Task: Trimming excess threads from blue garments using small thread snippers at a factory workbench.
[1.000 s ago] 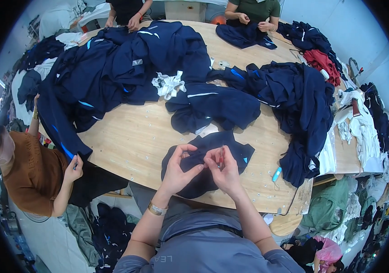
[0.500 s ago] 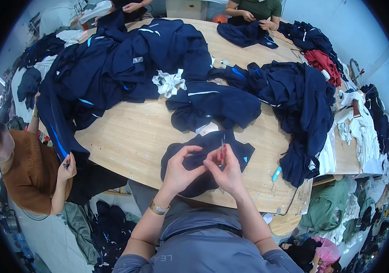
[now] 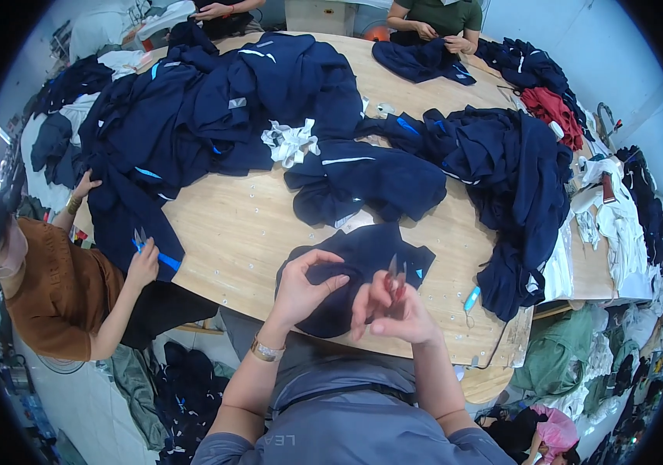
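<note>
In front of me a navy garment (image 3: 382, 242) with a small light-blue mark lies bunched at the table's near edge. My left hand (image 3: 300, 291) is closed, pinching a fold of it between thumb and fingers. Just to the right, my right hand (image 3: 405, 316) holds small red-handled scissors (image 3: 395, 283), blades pointing up and away from me, slightly apart. The right hand is raised over the garment's right part, its fingers partly blurred. Beyond lies another folded navy garment (image 3: 378, 182) with a white stripe.
Heaped navy garments (image 3: 192, 116) cover the table's left side; another navy pile (image 3: 502, 163) is at right. White scraps (image 3: 290, 142) lie between them. A light-blue thread cutter (image 3: 472, 297) rests on the right. At left a co-worker (image 3: 60, 287) holds scissors over cloth; others work at the far edge.
My right hand has moved right, away from my left fingertips, and the scissors have turned into clearer view. The left co-worker's hand with scissors has moved right, along the cloth.
</note>
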Motion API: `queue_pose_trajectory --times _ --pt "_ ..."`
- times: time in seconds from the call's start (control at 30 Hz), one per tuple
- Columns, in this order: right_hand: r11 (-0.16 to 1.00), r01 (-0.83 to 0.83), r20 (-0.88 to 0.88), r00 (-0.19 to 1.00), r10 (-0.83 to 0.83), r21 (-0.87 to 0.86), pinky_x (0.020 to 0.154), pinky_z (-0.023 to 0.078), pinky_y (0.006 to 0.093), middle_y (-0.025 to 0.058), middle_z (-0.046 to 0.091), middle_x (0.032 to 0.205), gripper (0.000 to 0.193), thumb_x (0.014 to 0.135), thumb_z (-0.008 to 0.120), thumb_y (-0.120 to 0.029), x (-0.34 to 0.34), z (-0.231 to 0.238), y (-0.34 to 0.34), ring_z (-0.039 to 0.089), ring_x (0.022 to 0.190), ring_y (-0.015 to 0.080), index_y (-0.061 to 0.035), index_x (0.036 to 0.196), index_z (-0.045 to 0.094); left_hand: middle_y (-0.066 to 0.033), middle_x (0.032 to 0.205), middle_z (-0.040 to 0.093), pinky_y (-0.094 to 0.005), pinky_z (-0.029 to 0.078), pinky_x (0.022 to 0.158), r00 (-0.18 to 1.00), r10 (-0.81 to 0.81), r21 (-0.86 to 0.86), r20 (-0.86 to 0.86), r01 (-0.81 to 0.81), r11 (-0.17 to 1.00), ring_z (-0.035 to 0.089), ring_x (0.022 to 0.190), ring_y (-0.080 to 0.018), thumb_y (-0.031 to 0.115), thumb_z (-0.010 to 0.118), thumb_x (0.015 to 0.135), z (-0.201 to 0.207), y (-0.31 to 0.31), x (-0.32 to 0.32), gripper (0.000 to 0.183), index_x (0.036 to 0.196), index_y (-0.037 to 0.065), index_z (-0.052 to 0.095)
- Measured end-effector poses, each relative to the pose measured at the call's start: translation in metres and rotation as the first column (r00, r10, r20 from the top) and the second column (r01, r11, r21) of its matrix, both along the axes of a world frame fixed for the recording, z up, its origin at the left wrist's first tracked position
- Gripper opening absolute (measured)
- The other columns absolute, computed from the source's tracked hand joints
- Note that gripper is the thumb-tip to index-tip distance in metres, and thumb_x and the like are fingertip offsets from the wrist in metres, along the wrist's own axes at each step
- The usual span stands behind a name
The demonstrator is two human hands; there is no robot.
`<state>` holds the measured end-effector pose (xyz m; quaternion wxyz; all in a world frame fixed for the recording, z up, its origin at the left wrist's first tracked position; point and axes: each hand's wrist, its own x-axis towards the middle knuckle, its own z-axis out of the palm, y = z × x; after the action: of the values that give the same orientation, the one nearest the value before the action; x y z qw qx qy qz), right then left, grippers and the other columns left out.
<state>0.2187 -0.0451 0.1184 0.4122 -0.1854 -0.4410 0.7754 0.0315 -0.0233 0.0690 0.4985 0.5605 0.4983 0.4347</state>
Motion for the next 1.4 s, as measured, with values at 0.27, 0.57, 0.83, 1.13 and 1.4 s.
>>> queue_pose_trajectory --times 0.27,0.57,0.83,1.13,1.4 --pt "0.858 0.357 0.488 0.712 -0.505 0.368 0.065 0.042 0.0206 0.0041 0.056 0.083 0.029 0.08 0.066 -0.004 -0.007 -0.036 0.021 0.05 0.074 0.0066 -0.0089 0.08 0.037 -0.0069 0.097 0.059 -0.0231 0.047 0.077 0.891 -0.122 -0.139 0.437 0.201 0.97 0.057 0.091 -0.011 0.002 0.074 0.072 0.006 -0.002 -0.003 0.039 0.102 0.003 0.049" --pt "0.904 0.422 0.163 0.899 -0.406 -0.074 0.07 0.044 0.0212 0.0058 0.058 0.084 0.035 0.079 0.066 0.001 -0.01 -0.061 0.027 0.054 0.077 0.0084 -0.0117 0.081 0.033 -0.0046 0.107 0.059 -0.0276 0.042 0.089 0.926 -0.215 -0.036 0.311 0.237 0.971 0.055 0.095 -0.0135 0.005 0.072 0.074 0.018 -0.002 -0.006 0.045 0.115 0.001 0.055" --pt "0.819 0.545 0.324 0.753 -0.573 0.182 0.064 0.043 0.0214 0.0041 0.056 0.08 0.032 0.08 0.066 -0.003 -0.015 -0.042 0.02 0.052 0.075 0.0073 -0.0087 0.081 0.035 -0.0097 0.105 0.065 -0.0275 0.043 0.088 0.968 -0.195 0.038 0.155 0.192 0.981 0.058 0.097 -0.0143 0.006 0.07 0.075 0.026 -0.004 0.0 0.033 0.107 0.0 0.063" --pt "0.75 0.387 0.582 0.474 -0.661 0.537 0.048 0.042 0.0241 0.0066 0.06 0.066 0.031 0.077 0.07 -0.01 -0.03 -0.009 0.003 0.055 0.053 0.0104 -0.0018 0.085 0.041 -0.0129 0.088 0.066 -0.0287 0.049 0.07 0.968 0.054 0.314 -0.247 0.027 0.949 0.064 0.077 -0.0228 -0.001 0.069 0.065 0.033 -0.009 0.012 0.043 0.107 0.007 0.065" --pt "0.808 0.35 0.607 0.535 -0.587 0.473 0.049 0.04 0.0182 0.0057 0.06 0.072 0.026 0.08 0.065 -0.004 -0.026 -0.01 0.006 0.054 0.055 0.0051 -0.0016 0.089 0.042 -0.0122 0.087 0.065 -0.0301 0.051 0.068 0.944 0.127 0.485 -0.306 0.039 0.874 0.064 0.077 -0.0242 -0.004 0.068 0.063 0.025 -0.009 0.019 0.045 0.106 0.007 0.064"
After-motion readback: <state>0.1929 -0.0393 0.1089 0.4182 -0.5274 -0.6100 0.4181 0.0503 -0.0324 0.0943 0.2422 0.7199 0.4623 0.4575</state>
